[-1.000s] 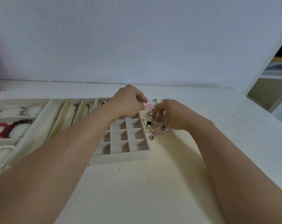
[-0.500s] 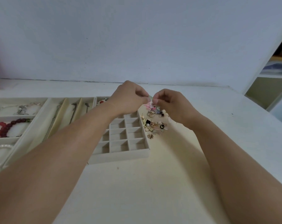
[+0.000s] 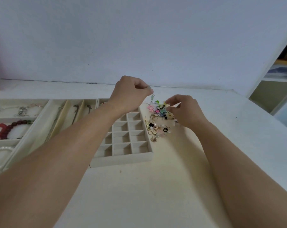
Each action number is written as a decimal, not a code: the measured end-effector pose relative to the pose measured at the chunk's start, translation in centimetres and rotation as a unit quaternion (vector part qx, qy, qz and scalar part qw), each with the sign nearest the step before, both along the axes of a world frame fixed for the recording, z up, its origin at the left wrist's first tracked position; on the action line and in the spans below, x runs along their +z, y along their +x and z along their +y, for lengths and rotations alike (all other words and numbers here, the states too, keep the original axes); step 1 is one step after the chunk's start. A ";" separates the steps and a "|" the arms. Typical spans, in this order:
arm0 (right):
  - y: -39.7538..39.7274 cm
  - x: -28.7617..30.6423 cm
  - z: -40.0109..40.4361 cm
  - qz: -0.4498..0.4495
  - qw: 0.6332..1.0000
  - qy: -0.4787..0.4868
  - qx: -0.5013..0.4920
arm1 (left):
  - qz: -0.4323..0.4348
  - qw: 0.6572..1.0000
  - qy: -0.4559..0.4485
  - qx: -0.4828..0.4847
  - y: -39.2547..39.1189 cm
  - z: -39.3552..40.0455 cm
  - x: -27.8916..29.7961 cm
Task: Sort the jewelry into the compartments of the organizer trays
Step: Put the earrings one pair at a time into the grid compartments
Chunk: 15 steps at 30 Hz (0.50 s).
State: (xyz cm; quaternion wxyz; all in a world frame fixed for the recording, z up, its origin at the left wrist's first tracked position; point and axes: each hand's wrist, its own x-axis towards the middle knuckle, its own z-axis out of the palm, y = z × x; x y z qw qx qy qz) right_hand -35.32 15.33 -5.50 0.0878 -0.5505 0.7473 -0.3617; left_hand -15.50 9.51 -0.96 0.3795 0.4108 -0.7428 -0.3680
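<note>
At the left edge of the desk (image 3: 156, 186) a tray (image 3: 1, 120) with wide compartments is seen. Silver bracelets (image 3: 21, 110) are held in its far compartment, red bead bracelets (image 3: 6, 130) in the middle one, and a white pearl bracelet (image 3: 1, 149) in the near one.

Just to its right a second tray (image 3: 45, 116) is divided into long narrow slots, and chains (image 3: 75, 111) are laid lengthwise in them.

Next comes a grid tray (image 3: 123, 159) of small square compartments. The ones in view hold nothing; its far rows are hidden by the left forearm, and only a bit of red shows in the far left corner.

The left hand (image 3: 131, 94) is raised over the far right corner of the grid tray. Its fingers (image 3: 147, 89) are curled together and pinched on a small pale green earring (image 3: 152, 97), which hangs below the fingertips, above the far end of the pile.

A pile of small jewelry (image 3: 157, 122) lies on the desk just beside the right edge of the grid tray: pink, green and blue pieces at the far end, gold rings and hoops, pearls and black pieces nearer.

The right hand (image 3: 187, 111) is lowered onto the far right part of the pile. Its fingers (image 3: 170, 102) are curled and drawn together on a small pale yellow piece (image 3: 164, 105) at the pile's top; whether it is lifted cannot be told.
</note>
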 end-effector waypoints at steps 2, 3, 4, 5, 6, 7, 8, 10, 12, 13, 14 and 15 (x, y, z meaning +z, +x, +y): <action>-0.2 -0.5 -0.3 0.034 0.999 0.019 -0.019 | 0.005 1.000 0.005 0.001 0.0 0.0 -0.1; -0.3 -0.6 -0.5 0.045 0.998 0.024 -0.023 | 0.009 1.000 0.009 0.001 -0.1 0.0 -0.1; -0.3 -0.6 -0.6 0.057 0.998 0.027 -0.025 | 0.014 1.000 0.013 0.000 -0.1 0.0 -0.1; -0.2 -0.5 -0.8 0.075 0.997 0.028 -0.024 | 0.020 1.000 0.016 -0.001 -0.1 0.0 -0.1; -0.1 -0.5 -0.9 0.094 0.995 0.029 -0.022 | 0.025 1.000 0.019 -0.001 -0.1 0.0 -0.1; 0.0 -0.5 -1.0 0.112 0.993 0.032 -0.019 | 0.028 0.999 0.020 0.000 -0.1 0.0 -0.1; 0.1 -0.5 -1.0 0.129 0.991 0.036 -0.015 | 0.031 0.999 0.021 0.002 -0.1 -0.1 -0.1; 0.4 -0.6 -1.1 0.166 0.985 0.053 -0.004 | 0.035 0.999 0.025 0.009 -0.1 -0.1 -0.2; 0.7 -0.8 -1.4 0.207 0.975 0.081 0.009 | 0.034 0.999 0.027 0.017 -0.1 -0.2 -0.2; 0.9 -0.9 -1.6 0.222 0.970 0.095 0.015 | 0.034 0.999 0.027 0.022 -0.1 -0.3 -0.3; 1.0 -1.0 -1.9 0.229 0.968 0.104 0.020 | 0.035 0.999 0.028 0.027 -0.1 -0.3 -0.3; 1.1 -1.0 -2.3 0.232 0.966 0.107 0.023 | 0.037 0.998 0.028 0.030 0.0 -0.3 -0.4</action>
